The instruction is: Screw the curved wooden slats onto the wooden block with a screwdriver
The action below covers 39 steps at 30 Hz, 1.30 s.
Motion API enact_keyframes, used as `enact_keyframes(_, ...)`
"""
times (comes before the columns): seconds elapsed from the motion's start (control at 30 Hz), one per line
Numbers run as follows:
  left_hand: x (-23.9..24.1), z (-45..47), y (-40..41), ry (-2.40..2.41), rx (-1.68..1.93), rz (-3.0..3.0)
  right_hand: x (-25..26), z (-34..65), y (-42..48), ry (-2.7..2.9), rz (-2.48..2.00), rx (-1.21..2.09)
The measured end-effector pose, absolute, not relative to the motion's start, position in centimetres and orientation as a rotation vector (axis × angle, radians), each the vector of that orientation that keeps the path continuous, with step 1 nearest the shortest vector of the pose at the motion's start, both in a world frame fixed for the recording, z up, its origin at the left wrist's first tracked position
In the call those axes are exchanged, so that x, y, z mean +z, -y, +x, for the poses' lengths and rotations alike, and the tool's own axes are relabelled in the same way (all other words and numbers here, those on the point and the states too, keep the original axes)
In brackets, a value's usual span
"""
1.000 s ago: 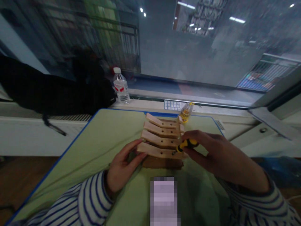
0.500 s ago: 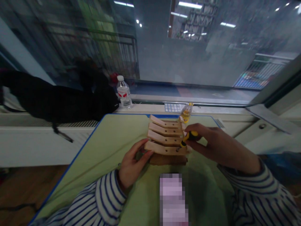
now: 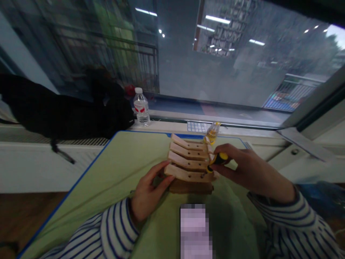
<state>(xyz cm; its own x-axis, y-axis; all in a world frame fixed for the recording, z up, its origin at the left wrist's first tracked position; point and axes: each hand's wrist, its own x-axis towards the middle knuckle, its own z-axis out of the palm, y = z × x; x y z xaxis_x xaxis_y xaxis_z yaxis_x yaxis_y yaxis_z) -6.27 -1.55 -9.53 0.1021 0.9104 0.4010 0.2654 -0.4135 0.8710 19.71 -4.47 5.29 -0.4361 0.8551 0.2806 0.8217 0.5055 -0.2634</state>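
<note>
A wooden rack of several angled slats (image 3: 188, 162) stands on a green table (image 3: 113, 180). My left hand (image 3: 148, 194) grips the left end of the lowest slat, thumb and fingers pinching it. My right hand (image 3: 248, 171) is closed on a short yellow-and-black screwdriver (image 3: 219, 159), whose tip meets the right end of the lowest slat. Both arms wear blue-and-white striped sleeves.
A small yellow-labelled bottle (image 3: 212, 133) stands just behind the rack. A water bottle (image 3: 141, 107) and a black bag (image 3: 67, 111) rest on the windowsill. A blurred pink patch (image 3: 194, 230) lies at the table's near edge. A large window fills the back.
The screwdriver has shifted slightly right along the lowest slat, and its handle now points more upward. The camera view has drifted; my left hand keeps its grip.
</note>
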Motion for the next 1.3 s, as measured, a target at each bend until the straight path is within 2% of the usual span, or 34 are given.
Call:
enact_keyframes(0.77,-9.56,-6.47,2.14,-1.208,1.339,1.769,4.64,19.64,3.84,2.345,-1.304,0.262)
enact_keyframes(0.97,-9.65,-6.52,2.12,-1.216,1.364,1.764,4.68,20.18,3.96,2.423,-1.212,0.169)
enact_keyframes(1.3,-9.8,-6.71,2.03,-1.23,1.335,1.744,4.96,20.15,4.13,2.373,-1.222,0.231)
